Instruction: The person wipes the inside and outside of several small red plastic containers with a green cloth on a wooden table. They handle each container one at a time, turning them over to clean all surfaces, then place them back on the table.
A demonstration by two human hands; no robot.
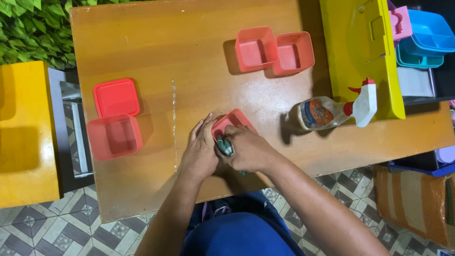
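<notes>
Red square container (233, 121), tilted on edge near the front of the wooden table (156, 42), is the item we have in hand. Our left hand (201, 149) braces its left wall, fingers together and flat against the plastic. Our right hand (250, 148) is closed around a greenish cloth (225, 147), pressed to the container's near rim. The container lies just ahead of both sets of fingers, its open mouth turned up and towards us; being square, it shows no clear long axis. Both hands touch it, the left on the side, the right at the rim.

Also on the table:
- two red containers (274, 50), touching, far side;
- one red container (114, 136) with a red lid (116, 97) just beyond it, left;
- spray bottle (334, 110), lying on its side, right, near a yellow panel (355, 57).
</notes>
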